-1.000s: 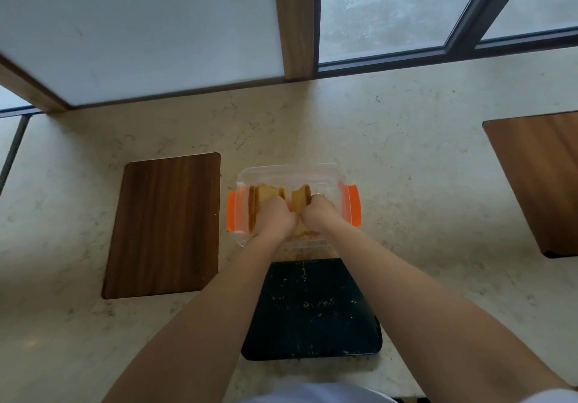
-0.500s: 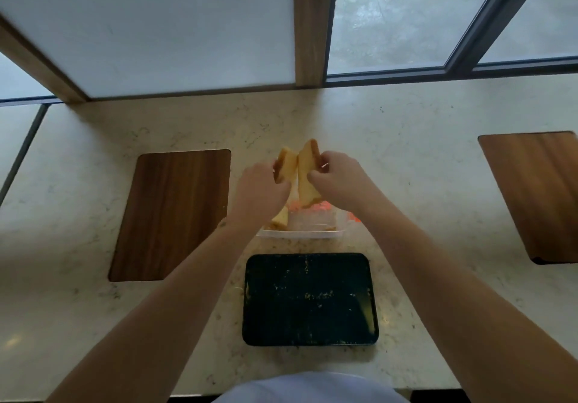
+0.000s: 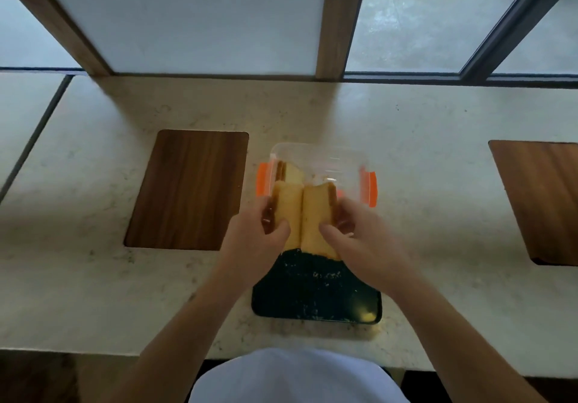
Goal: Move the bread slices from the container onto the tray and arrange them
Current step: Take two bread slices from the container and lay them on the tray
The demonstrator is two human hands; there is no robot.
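Note:
My left hand [image 3: 256, 240] grips one yellow bread slice [image 3: 286, 212] and my right hand [image 3: 359, 240] grips another bread slice [image 3: 316, 221]. The two slices touch edge to edge, held over the gap between the container and the far edge of the black tray [image 3: 316, 296]. The clear container [image 3: 331, 158] with orange side clips stands just beyond the tray. A remaining slice [image 3: 289, 172] leans against its left wall. Crumbs lie on the tray.
A wooden board [image 3: 187, 190] lies left of the container and another wooden board [image 3: 538, 199] at the far right. The pale stone counter [image 3: 93, 293] ends at a window wall behind and at the near edge by my body.
Both hands lifted a slice each out of the container, raised them, then brought them down and toward me to the tray's far edge.

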